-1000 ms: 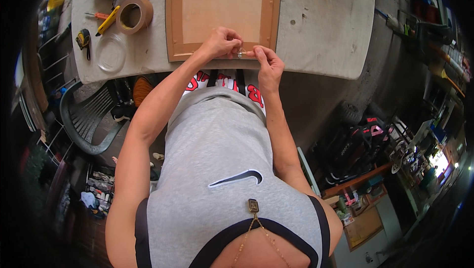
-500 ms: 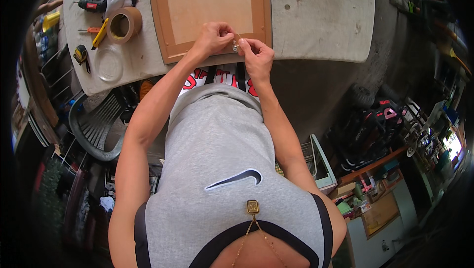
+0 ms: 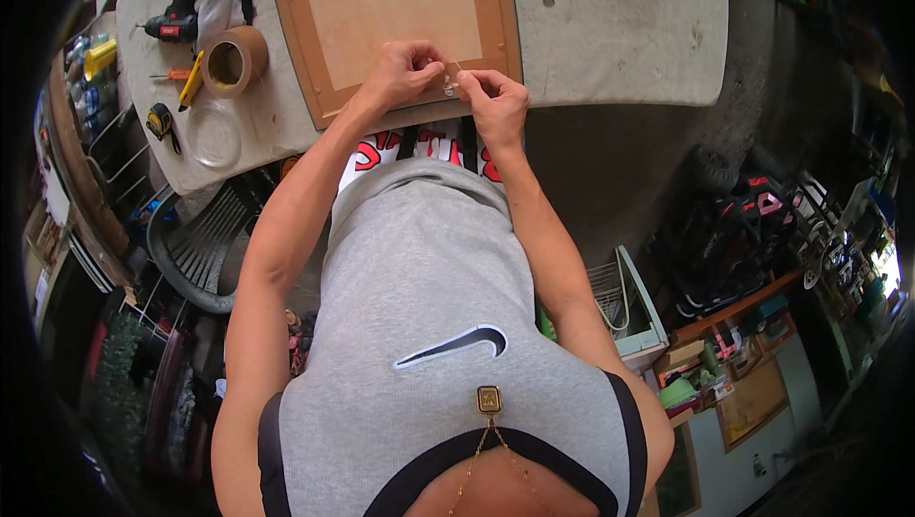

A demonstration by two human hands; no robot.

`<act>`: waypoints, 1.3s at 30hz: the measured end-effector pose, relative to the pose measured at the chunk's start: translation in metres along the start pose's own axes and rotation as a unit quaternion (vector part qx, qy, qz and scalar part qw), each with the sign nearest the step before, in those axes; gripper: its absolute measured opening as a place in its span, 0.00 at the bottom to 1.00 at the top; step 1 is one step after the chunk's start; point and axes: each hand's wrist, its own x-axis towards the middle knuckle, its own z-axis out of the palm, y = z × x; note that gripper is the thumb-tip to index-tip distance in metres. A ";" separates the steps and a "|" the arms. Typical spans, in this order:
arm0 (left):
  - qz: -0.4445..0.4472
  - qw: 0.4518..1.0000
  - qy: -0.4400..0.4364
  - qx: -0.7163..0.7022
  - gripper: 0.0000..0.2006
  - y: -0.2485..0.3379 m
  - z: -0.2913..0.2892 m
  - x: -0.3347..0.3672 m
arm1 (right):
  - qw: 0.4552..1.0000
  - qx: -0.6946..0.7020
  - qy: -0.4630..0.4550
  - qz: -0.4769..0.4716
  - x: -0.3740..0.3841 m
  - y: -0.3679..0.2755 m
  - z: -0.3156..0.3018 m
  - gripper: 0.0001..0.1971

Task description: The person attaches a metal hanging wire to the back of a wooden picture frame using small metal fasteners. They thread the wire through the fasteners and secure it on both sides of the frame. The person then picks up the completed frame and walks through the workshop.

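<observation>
A flat framed panel (image 3: 391, 2) with a brown border lies face down or back up, I cannot tell which, on the worn pale table (image 3: 620, 31). Over its near edge, my left hand (image 3: 407, 71) has thumb and fingertips pinched together. Close to its right, my right hand (image 3: 497, 102) pinches too, its thumb against the curled index finger. Between the fingertips shows a small shiny piece (image 3: 449, 90), with a thin strand by it; both are too small to name. What each hand grips is mostly hidden by the fingers.
Left of the panel lie a roll of brown tape (image 3: 257, 61), a yellow utility knife (image 3: 192, 84), an orange-handled screwdriver (image 3: 177, 75), a tape measure (image 3: 159, 121), a clear round dish (image 3: 213, 136) and a black drill (image 3: 177, 25). A plastic chair (image 3: 195, 248) stands below the table's left edge.
The whole view has shifted slightly, so the panel and tools sit a little differently in it. Both hands keep their pinch close together over the panel's near edge.
</observation>
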 end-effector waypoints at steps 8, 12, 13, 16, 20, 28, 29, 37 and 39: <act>0.027 0.999 0.002 0.047 0.07 0.004 0.001 -0.001 | 1.000 0.008 -0.010 0.002 0.001 0.002 -0.001 0.08; 0.008 0.999 -0.001 0.045 0.07 0.003 0.001 0.001 | 1.000 0.000 -0.013 0.003 0.002 0.001 -0.002 0.09; -0.001 0.999 -0.003 0.042 0.07 0.003 0.001 0.001 | 1.000 0.000 -0.013 0.008 0.002 0.001 -0.002 0.09; 0.027 0.997 0.019 0.065 0.07 0.003 0.003 0.003 | 1.000 -0.006 -0.012 0.007 0.003 0.002 -0.002 0.08; 0.068 0.992 0.063 0.083 0.07 0.002 0.008 0.003 | 1.000 -0.007 -0.008 0.004 0.003 0.004 -0.001 0.08; 0.048 0.992 0.089 0.074 0.06 0.001 0.012 0.002 | 1.000 -0.010 0.018 -0.001 0.003 0.001 0.002 0.08; 0.032 0.993 0.094 0.059 0.06 0.001 0.012 0.001 | 1.000 -0.006 0.017 0.003 0.003 0.000 0.002 0.08; -0.007 0.988 0.155 -0.012 0.04 -0.001 0.017 0.002 | 0.990 -0.102 0.039 -0.084 -0.006 -0.010 0.005 0.06; -0.012 0.988 0.155 -0.021 0.04 0.000 0.017 0.002 | 0.989 -0.117 0.036 -0.088 -0.007 -0.011 0.006 0.06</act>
